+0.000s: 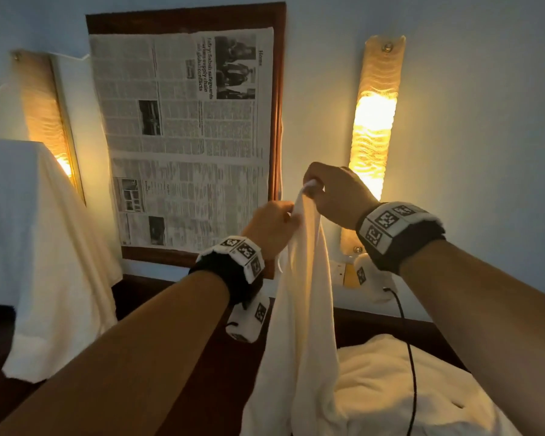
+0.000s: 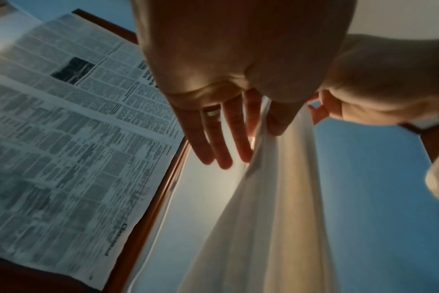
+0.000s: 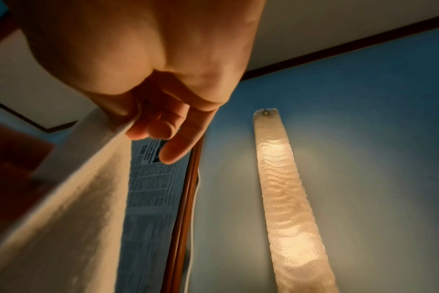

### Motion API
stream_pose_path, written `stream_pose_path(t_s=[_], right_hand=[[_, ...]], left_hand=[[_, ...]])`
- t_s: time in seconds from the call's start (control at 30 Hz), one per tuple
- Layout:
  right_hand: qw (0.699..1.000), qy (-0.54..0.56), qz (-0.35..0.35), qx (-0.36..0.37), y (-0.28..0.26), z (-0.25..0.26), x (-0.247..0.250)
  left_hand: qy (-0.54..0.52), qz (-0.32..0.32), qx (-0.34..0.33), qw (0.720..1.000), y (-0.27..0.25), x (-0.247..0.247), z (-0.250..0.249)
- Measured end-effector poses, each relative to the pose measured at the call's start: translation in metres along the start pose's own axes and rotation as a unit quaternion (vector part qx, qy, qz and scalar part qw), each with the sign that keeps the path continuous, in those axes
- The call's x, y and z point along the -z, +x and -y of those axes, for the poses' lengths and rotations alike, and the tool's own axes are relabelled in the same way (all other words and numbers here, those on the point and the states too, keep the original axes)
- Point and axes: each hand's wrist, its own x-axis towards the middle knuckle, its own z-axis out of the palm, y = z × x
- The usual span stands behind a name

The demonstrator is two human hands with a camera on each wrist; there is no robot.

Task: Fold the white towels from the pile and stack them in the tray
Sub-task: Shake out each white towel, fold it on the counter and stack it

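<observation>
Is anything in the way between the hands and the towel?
No. Both hands already hold the towel by its top edge: the left hand pinches it just below the right hand, and it hangs down toward the pile. No tray shows in any view, so that path cannot be judged.

Both hands raised: left hand, right hand pinching.

hands: 2, left hand and right hand | white towel held up: 1 | towel pile near right: 1 | draped towel far left: 1 | lit wall lamps: 2, left lamp, right lamp | framed newspaper: 1 | wristbands: 2, left wristband, right wristband
</observation>
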Motion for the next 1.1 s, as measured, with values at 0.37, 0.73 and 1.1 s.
stream_pose_path(t_s=[0.37,0.73,1.1], right_hand=[[0.985,0.055,0.107,-0.123,-0.027,0.045,-0.066],[0.988,0.098,-0.026,-0.115,-0.016,0.120,-0.083],[0.957,-0.022,0.106,-0.269,-0.109,0.066,-0.113]], left_hand=[[-0.057,-0.014,-0.015,0.998,-0.021,0.090,0.051],[-0.111,0.063,-0.038,0.991,-0.060,0.136,0.071],[-0.105,-0.099,-0.093,0.985,-0.073,0.184,0.077]])
